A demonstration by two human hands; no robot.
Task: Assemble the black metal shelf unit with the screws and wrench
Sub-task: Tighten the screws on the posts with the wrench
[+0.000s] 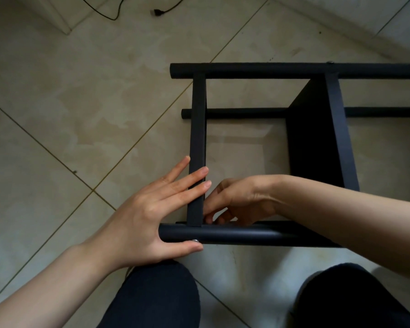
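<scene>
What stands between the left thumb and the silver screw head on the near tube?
Nothing visible. The left hand lies on the flat crossbar, and its thumb ends right beside the screw head on the near tube.

The black shelf frame point(265, 71) runs off my right edge, its far end unseen. My right hand point(237, 200) reaches behind the near tube point(234, 234), fingertips tucked at the joint, so I cannot tell what they pinch. The black cable point(161, 11) is cut off by the top edge.
</scene>
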